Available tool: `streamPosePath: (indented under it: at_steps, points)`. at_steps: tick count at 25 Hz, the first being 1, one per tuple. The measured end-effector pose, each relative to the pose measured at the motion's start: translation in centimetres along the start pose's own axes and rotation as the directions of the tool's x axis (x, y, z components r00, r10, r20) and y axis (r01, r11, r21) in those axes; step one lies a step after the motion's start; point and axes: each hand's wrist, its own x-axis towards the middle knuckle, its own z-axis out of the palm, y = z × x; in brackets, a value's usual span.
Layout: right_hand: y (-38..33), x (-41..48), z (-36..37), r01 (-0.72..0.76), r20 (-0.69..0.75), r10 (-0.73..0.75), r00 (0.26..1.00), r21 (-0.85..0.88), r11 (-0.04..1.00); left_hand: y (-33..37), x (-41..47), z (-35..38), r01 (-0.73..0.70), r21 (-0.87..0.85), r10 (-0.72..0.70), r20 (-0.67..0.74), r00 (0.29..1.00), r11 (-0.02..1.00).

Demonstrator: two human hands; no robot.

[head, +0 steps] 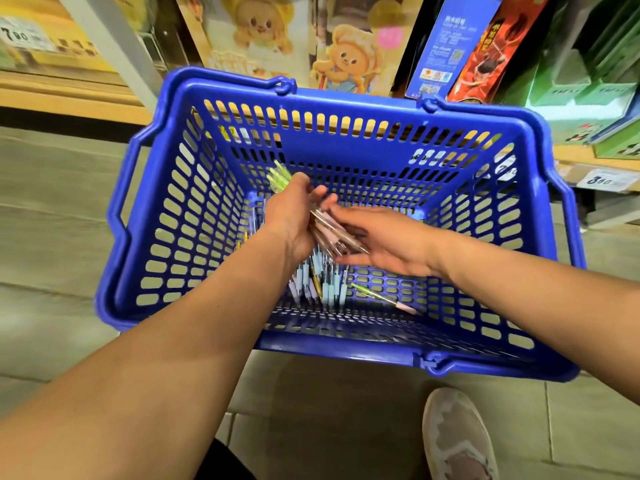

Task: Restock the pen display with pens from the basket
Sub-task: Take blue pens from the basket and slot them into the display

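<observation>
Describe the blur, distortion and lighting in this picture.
Head view: the wide lens bows the rim of the blue basket; motion blur smears the price tag at upper left and the pens gripped by the left hand; the light is warm and yellowish, without harsh glare.

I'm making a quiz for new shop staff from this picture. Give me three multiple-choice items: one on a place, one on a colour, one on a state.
1. Where do the loose pens lie?
A. On a shelf
B. On the bottom of the basket
C. In a drawer

2. What colour is the basket?
A. Red
B. Green
C. Blue

3. What is the left hand doing?
A. Gripping a bundle of pens
B. Hanging empty
C. Pulling the basket's handle

Answers:
1 B: they lie on the mesh bottom, inside the walls.
2 C: rim, walls and handles are all blue.
3 A: its fingers curl round the bundle, while the right hand lies open against it.
</observation>
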Motion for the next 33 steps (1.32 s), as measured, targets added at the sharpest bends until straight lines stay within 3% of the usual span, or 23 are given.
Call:
streamPosePath:
  at_steps: [4,5,7,10,12,13,15,16,22,25,27,28,29,30,31,32,33]
  points:
    - [0.8,-1.1,-1.2,-0.08,0.18,0.13,0.975,-0.263,0.962,0.2,0.0,-0.3,0.012,0.013,-0.012,-0.013,1.0,1.0]
    - [1.2,-1.0,-1.0,-0.04,0.156,0.093,0.983,-0.314,0.949,0.1,0.0,-0.1,0.008,0.023,-0.008,-0.013,1.0,1.0]
    - [2.0,-0.6,0.5,0.061,-0.035,-0.081,0.996,-0.395,0.917,-0.1,-0.3,0.4,0.021,0.043,-0.021,0.002,1.0,0.999]
    - [2.8,0.0,2.3,0.137,-0.226,-0.265,0.937,-0.46,0.877,-0.6,-0.6,0.7,0.018,0.077,-0.018,-0.001,1.0,0.997]
    - [3.1,0.2,2.6,0.17,-0.244,-0.238,0.94,-0.269,0.948,-0.5,-0.7,0.7,0.016,0.054,-0.016,-0.004,1.0,0.998]
    - [3.0,0.2,2.7,0.176,-0.252,-0.185,0.95,-0.056,0.983,-0.3,-0.7,0.6,0.015,0.033,-0.015,-0.007,1.0,0.999]
    - [2.6,0.1,2.9,0.152,-0.258,-0.061,0.964,0.352,0.924,-0.1,-0.8,0.6,0.008,-0.008,-0.008,-0.017,1.0,1.0]
    - [2.4,0.1,2.9,0.151,-0.272,-0.026,0.962,0.45,0.88,-0.1,-1.0,0.7,0.008,-0.012,-0.009,-0.017,1.0,1.0]
    - [1.0,0.8,3.6,0.266,-0.393,-0.026,0.919,0.571,0.777,-1.3,-1.8,2.3,-0.024,-0.002,0.024,-0.03,0.999,1.0]
    - [1.0,1.6,3.0,0.252,-0.346,-0.039,0.937,0.596,0.762,-0.9,-1.6,1.9,-0.061,-0.017,0.06,-0.061,0.996,0.998]
    - [1.5,2.1,1.6,0.181,-0.353,-0.008,0.936,0.462,0.868,-0.5,-1.5,1.3,-0.06,0.011,0.061,-0.055,0.997,0.998]
    - [1.9,2.4,0.6,0.099,-0.388,0.007,0.922,0.252,0.963,-0.4,-1.5,1.0,-0.051,0.029,0.053,-0.037,0.998,0.998]
    - [2.5,2.5,-0.5,-0.039,-0.411,0.003,0.912,-0.078,0.996,-0.3,-1.6,0.8,-0.041,0.045,0.042,-0.011,0.999,0.998]
    - [3.2,2.8,-1.5,-0.196,-0.401,-0.002,0.916,-0.452,0.87,-0.2,-1.7,0.6,-0.034,0.074,0.033,0.021,0.999,0.997]
    - [4.0,3.0,-2.4,-0.297,-0.357,0.022,0.934,-0.739,0.604,-0.2,-1.7,0.4,-0.035,0.12,0.029,0.053,0.998,0.992]
    - [4.9,3.4,-3.1,-0.324,-0.319,0.068,0.945,-0.891,0.319,-0.2,-1.7,0.3,-0.044,0.178,0.03,0.08,0.996,0.983]
    - [5.7,3.5,-3.6,-0.312,-0.301,0.111,0.947,-0.945,0.102,-0.2,-1.8,0.3,-0.056,0.226,0.033,0.102,0.994,0.972]
